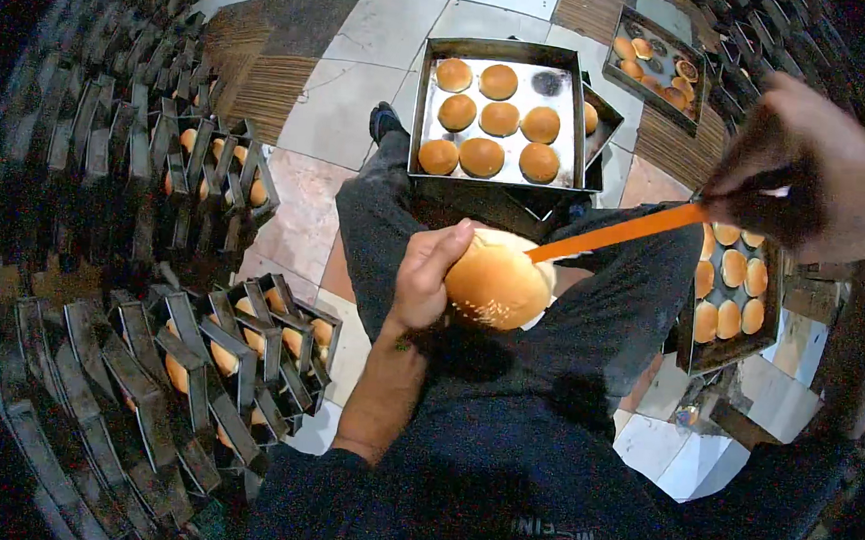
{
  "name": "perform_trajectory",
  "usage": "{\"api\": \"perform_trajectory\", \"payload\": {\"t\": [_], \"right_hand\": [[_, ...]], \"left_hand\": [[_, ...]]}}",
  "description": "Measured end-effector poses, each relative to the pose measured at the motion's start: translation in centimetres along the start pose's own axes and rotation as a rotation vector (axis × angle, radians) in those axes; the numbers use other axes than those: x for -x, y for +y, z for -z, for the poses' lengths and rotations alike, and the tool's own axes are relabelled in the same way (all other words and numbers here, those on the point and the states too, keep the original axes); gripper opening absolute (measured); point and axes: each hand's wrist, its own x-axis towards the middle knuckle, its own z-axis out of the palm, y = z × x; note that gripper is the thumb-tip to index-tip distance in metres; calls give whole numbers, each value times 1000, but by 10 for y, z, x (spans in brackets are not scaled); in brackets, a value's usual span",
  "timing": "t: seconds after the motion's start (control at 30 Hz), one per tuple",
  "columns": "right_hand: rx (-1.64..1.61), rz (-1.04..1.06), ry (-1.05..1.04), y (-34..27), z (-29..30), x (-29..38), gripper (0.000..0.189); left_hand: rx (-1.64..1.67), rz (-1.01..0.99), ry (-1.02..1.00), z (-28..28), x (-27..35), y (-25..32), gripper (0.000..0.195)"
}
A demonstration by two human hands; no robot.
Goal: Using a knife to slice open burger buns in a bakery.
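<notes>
My left hand [420, 278] holds a golden sesame-seeded bun [497, 286] above my lap, its thumb on the upper edge. A paler bread surface shows behind this bun; whether it is a second piece cannot be told. In my blurred right hand [823, 177] is a long, flat orange tool [619, 233], perhaps a knife. Its far end meets the upper right of the bun. Beyond my knees, a square metal baking tray [517, 157] carries several round buns [499, 118] and has a dark round mark at its back right corner.
Under that tray, another metal pan [602, 109] juts out. Trays of buns lie at my right [776, 309] and at the back right [704, 101]. Stacked metal pans with buns [247, 332] crowd the left side. Tiles [321, 134] cover the floor.
</notes>
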Motion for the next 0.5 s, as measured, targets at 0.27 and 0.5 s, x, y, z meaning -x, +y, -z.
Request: {"api": "perform_trajectory", "payload": {"t": [0.27, 0.5], "right_hand": [[10, -136, -78, 10, -9, -3, 6], [59, -32, -181, 4, 5, -11, 6]], "left_hand": [[214, 1, 193, 0, 0, -4, 40], [511, 59, 289, 9, -12, -21, 38]]}}
